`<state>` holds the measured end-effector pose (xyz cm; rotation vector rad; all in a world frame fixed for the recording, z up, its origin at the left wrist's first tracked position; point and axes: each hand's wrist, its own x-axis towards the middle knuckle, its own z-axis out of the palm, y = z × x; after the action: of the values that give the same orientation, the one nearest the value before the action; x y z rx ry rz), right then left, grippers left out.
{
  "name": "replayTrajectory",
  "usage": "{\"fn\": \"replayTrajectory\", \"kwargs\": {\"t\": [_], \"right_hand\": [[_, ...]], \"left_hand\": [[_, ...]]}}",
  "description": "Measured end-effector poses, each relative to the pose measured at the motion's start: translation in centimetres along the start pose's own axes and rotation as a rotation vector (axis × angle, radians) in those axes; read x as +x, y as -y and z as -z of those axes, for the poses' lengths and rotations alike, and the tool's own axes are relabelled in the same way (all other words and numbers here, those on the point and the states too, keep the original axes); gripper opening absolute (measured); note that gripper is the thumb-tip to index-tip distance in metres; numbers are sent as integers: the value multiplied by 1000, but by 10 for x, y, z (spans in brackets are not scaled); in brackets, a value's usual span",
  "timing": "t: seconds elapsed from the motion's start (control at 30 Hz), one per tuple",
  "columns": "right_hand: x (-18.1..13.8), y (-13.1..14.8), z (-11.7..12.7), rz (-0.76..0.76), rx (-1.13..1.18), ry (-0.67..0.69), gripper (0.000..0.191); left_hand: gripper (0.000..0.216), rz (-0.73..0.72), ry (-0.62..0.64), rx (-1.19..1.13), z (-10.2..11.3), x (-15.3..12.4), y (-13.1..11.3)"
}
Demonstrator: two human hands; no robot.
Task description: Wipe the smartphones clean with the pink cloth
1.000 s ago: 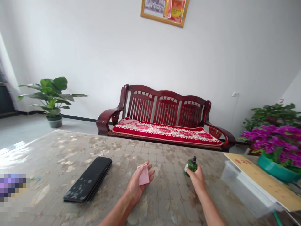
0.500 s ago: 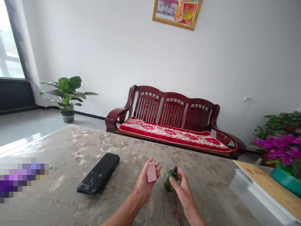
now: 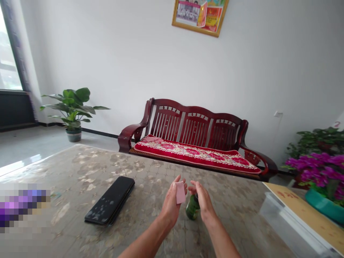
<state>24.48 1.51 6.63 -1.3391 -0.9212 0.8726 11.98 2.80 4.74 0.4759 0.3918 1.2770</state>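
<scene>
My left hand [image 3: 172, 206] is raised over the patterned table [image 3: 80, 172] and pinches a small pink pad [image 3: 180, 192] between thumb and fingers. Right beside it, my right hand [image 3: 203, 204] is wrapped round a small dark green bottle [image 3: 192, 209] with a black cap, its fingers over the top. Bottle and pad are almost touching, just above the table's middle. A black phone [image 3: 110, 200] lies flat on the table to the left of my left hand.
A clear plastic box [image 3: 285, 224] under a yellow board [image 3: 309, 211] stands at the table's right edge, beside purple flowers in a teal pot [image 3: 319, 172]. Behind the table are a red wooden bench [image 3: 196, 143] and a potted plant [image 3: 71, 107].
My right hand has carried the green bottle leftward from the table's right side up to the pink pad. My left hand lifted slightly. The view shifted a little.
</scene>
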Motion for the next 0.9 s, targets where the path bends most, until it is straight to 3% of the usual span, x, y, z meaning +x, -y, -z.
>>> {"fn": "replayTrajectory", "kwargs": {"t": [0.43, 0.9], "right_hand": [[7, -17, -2, 11, 30, -35, 65], [8, -13, 2, 140, -18, -40, 58]], "left_hand": [[77, -67, 18, 90, -27, 0, 8], [67, -95, 70, 115, -25, 8, 26]]}}
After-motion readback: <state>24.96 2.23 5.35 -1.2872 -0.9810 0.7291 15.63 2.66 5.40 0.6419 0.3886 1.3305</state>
